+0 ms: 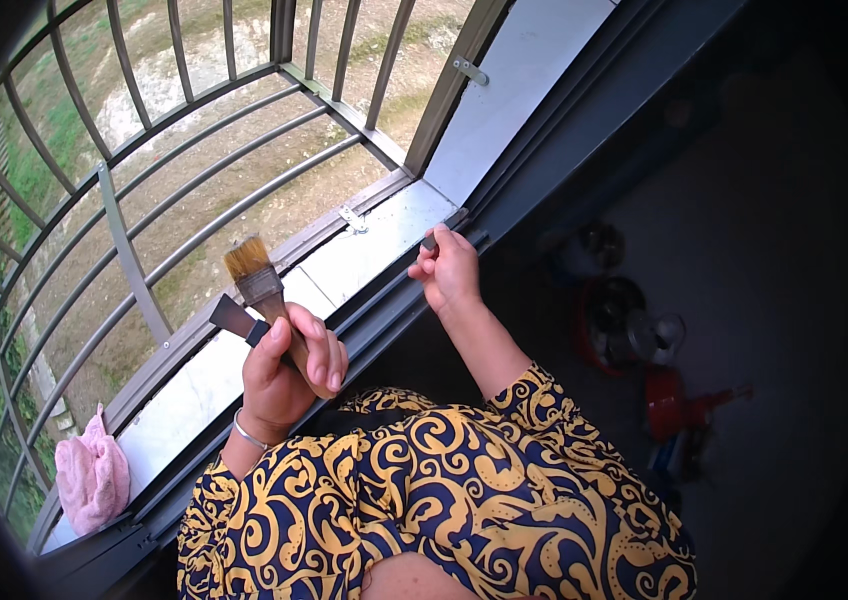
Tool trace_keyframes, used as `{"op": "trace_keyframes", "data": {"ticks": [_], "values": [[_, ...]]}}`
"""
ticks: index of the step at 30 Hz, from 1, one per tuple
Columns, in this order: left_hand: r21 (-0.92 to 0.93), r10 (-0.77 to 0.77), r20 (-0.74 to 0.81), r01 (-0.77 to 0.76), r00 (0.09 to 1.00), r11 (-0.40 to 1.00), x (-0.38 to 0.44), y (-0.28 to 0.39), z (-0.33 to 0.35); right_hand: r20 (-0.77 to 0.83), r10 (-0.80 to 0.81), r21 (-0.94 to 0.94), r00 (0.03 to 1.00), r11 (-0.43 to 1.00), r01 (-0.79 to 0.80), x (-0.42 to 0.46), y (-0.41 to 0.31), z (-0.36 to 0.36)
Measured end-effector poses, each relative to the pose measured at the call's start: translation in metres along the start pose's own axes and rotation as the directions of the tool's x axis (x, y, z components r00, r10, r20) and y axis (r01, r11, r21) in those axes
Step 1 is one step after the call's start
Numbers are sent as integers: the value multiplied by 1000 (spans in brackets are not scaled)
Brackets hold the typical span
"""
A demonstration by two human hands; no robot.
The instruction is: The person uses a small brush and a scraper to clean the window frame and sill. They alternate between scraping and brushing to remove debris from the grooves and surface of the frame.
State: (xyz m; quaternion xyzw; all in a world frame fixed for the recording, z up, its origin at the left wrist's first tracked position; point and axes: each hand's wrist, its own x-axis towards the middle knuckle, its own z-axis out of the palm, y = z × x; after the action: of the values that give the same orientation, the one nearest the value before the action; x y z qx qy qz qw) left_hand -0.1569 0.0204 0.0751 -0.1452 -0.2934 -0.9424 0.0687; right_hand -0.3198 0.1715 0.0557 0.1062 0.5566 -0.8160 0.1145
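Observation:
My left hand (281, 371) grips a flat paintbrush (263, 289) by its wooden handle, bristles pointing up and away from me. In the same hand is a small scraper (234, 318) with a flat dark blade, angled to the left beside the brush. My right hand (452, 270) pinches a small dark piece (430, 242) between thumb and fingers; most of it is hidden, so I cannot tell what it is. That hand is over the dark window track (386, 304), near the corner of the white tiled sill (379, 240).
A crumpled pink cloth (92, 480) lies on the sill at lower left. Outside, a metal window cage (120, 232) with bars overlooks ground well below. Metal brackets (353, 220) sit along the frame. Dim red objects (664, 405) and a clear container (656, 337) stand inside at right.

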Motion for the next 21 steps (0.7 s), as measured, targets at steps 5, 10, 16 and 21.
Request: {"op": "trace_keyframes", "data": {"ticks": [5, 10, 16, 21], "values": [[-64, -17, 37, 19, 999, 998, -1, 0, -5, 328, 280, -521, 902, 850, -75, -24, -10, 25], [-63, -13, 36, 15, 999, 998, -1, 0, -6, 116, 41, -59, 992, 998, -34, -27, 5, 9], [-46, -19, 21, 20, 1000, 999, 0, -1, -5, 158, 198, 176, 967, 958, -225, -20, 0, -16], [-63, -20, -6, 20, 1000, 998, -1, 1, -6, 203, 338, 435, 919, 810, -394, 6, -10, -19]]}}
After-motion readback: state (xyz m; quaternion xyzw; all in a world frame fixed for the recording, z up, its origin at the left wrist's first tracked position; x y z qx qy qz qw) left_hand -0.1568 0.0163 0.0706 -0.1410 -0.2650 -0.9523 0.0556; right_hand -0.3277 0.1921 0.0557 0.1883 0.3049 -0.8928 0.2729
